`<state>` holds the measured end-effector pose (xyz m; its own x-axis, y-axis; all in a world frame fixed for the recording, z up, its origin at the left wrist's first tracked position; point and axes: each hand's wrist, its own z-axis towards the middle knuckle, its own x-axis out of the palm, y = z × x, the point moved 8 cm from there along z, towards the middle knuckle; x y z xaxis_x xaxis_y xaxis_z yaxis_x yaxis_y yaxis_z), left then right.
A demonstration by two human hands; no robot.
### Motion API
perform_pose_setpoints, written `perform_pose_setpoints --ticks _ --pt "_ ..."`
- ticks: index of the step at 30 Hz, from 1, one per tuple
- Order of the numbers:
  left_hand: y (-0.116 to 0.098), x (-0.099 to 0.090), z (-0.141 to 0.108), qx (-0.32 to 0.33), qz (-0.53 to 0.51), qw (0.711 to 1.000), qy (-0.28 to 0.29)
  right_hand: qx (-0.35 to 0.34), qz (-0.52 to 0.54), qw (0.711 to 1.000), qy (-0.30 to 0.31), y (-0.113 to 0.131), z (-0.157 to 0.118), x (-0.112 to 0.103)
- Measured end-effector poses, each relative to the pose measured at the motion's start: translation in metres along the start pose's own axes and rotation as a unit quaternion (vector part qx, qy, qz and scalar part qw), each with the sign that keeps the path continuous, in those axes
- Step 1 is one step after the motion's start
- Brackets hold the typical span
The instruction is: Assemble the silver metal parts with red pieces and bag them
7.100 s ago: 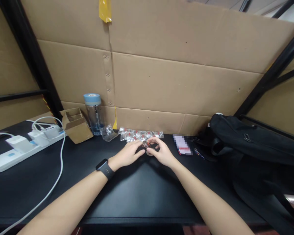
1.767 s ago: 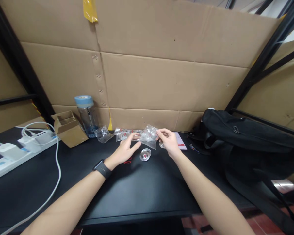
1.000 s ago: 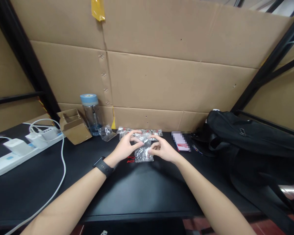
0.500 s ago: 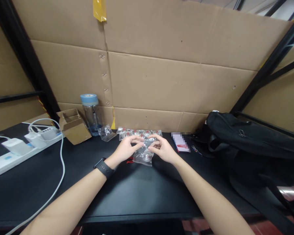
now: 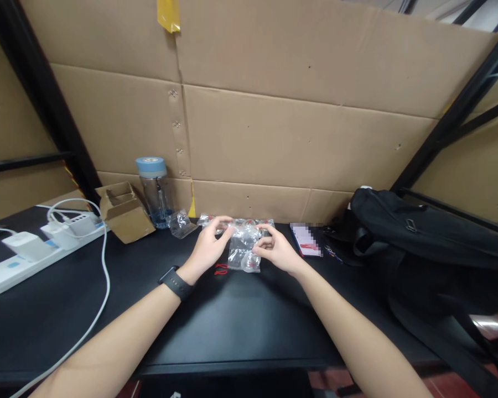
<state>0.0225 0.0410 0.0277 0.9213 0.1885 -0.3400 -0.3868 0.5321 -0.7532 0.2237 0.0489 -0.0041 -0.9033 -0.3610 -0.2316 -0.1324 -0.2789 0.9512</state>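
A clear plastic bag (image 5: pixel 237 257) is spread between my two hands over the black table. In its lower right part lies a round, clear piece with a red mark (image 5: pixel 249 262). My left hand (image 5: pixel 209 243), with a dark watch on the wrist, has thumb and forefinger at the bag's upper left edge. At the right edge, my right hand (image 5: pixel 276 250) pinches the bag between thumb and curled fingers, its forefinger reaching over the top. Small red loops (image 5: pixel 221 269) lie left of the bag. Behind the hands is a row of clear packets with red parts (image 5: pixel 268 223), partly hidden.
A crumpled clear wrapper (image 5: pixel 180 224), a blue-lidded bottle (image 5: pixel 152 190) and an opened cardboard box (image 5: pixel 126 213) stand at the back left. A white power strip (image 5: pixel 20 265) with cables lies left. A phone (image 5: pixel 306 240) and a black backpack (image 5: pixel 431 249) are on the right.
My left hand has moved left and slightly up, away from the right hand. The bag now lies flatter and wider, and the red loops show more fully.
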Motion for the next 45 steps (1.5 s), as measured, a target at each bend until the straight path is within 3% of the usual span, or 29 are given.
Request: perform_pose_setpoints --ticks 2,6,9,12,15,17,20,22,25,29,34,40,45 --pt "-0.016 -0.008 -0.002 0.073 0.086 0.993 -0.02 0.007 0.0 1.0 -0.03 0.0 0.001 -0.007" --pt "-0.047 0.015 -0.017 0.219 0.203 0.946 0.126 0.031 0.012 0.998 -0.05 0.0 0.0 -0.013" --pt "-0.056 0.034 -0.031 0.262 0.228 0.917 0.196 0.039 0.023 0.998 -0.046 -0.001 0.0 -0.012" --pt "-0.054 0.047 -0.036 0.269 0.257 0.904 0.21 0.026 0.02 0.999 -0.033 -0.002 0.001 -0.007" --pt "-0.042 0.047 -0.03 0.257 0.286 0.901 0.201 0.0 -0.035 0.998 -0.046 -0.003 0.002 -0.01" --pt "-0.031 0.03 -0.017 0.227 0.31 0.91 0.157 -0.018 -0.094 0.994 -0.06 -0.003 0.003 -0.014" --pt "-0.006 -0.022 0.008 0.132 0.365 0.921 0.027 -0.025 -0.16 0.985 -0.056 -0.005 0.003 -0.018" --pt "0.015 -0.059 0.019 0.056 0.415 0.907 -0.042 -0.023 -0.188 0.981 -0.049 -0.007 0.004 -0.019" --pt "0.046 -0.09 0.025 -0.031 0.475 0.877 -0.062 -0.02 -0.225 0.973 -0.044 -0.012 0.004 -0.021" --pt "0.08 -0.084 0.024 -0.094 0.525 0.845 0.029 -0.017 -0.247 0.969 -0.025 -0.017 0.005 -0.019" --pt "0.097 -0.069 0.02 -0.133 0.54 0.825 0.099 -0.017 -0.257 0.966 -0.014 -0.015 0.004 -0.019" --pt "0.098 -0.066 0.018 -0.147 0.517 0.835 0.118 -0.055 -0.281 0.956 0.056 -0.005 -0.003 -0.005" --pt "0.072 -0.056 0.019 -0.077 0.489 0.864 0.09 -0.087 -0.303 0.944 0.099 -0.004 -0.006 0.011"
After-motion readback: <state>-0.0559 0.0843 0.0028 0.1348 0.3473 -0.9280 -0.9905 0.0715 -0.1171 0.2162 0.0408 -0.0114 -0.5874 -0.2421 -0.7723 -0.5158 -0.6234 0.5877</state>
